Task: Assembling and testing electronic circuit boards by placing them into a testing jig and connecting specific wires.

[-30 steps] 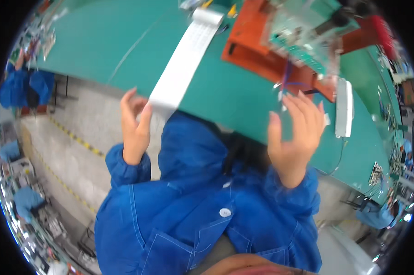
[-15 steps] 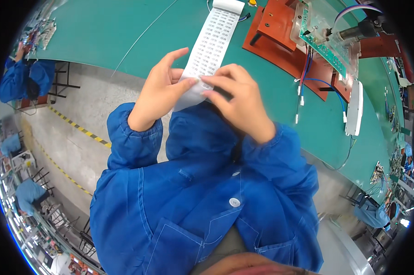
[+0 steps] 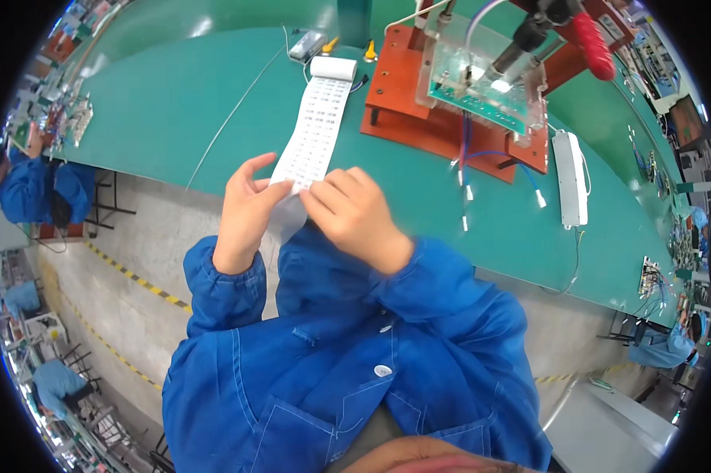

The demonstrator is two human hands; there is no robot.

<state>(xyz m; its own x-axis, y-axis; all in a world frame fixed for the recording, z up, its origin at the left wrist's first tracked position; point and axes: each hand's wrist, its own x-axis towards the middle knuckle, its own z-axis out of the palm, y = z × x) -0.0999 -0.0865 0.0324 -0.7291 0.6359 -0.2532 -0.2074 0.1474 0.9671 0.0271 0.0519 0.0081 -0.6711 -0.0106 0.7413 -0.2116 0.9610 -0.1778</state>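
Observation:
A long white strip of printed labels point(image 3: 316, 126) runs from its roll point(image 3: 333, 68) on the green table toward me. My left hand point(image 3: 247, 211) grips the strip's left edge, thumb on top and the index finger raised apart. At the right edge, level with that thumb, my right hand point(image 3: 354, 217) is closed with thumb and index fingertips pinching the strip. Whether a single label is lifted between them is too small to tell. Below my hands the strip's plain, translucent backing point(image 3: 289, 217) hangs over the table's front edge.
Right of the strip stands a red-orange fixture point(image 3: 406, 75) bearing a green circuit board point(image 3: 481, 106) and a red-handled clamp point(image 3: 592, 47). Loose wires point(image 3: 464, 197) and a white elongated box point(image 3: 569, 177) lie nearby. A thin cable point(image 3: 237, 110) crosses the green table point(image 3: 174, 94) at left.
The view has shifted, so table and fixture sit lower and further left. My right thumb and index finger, earlier apart at the strip, are now closed together against its edge.

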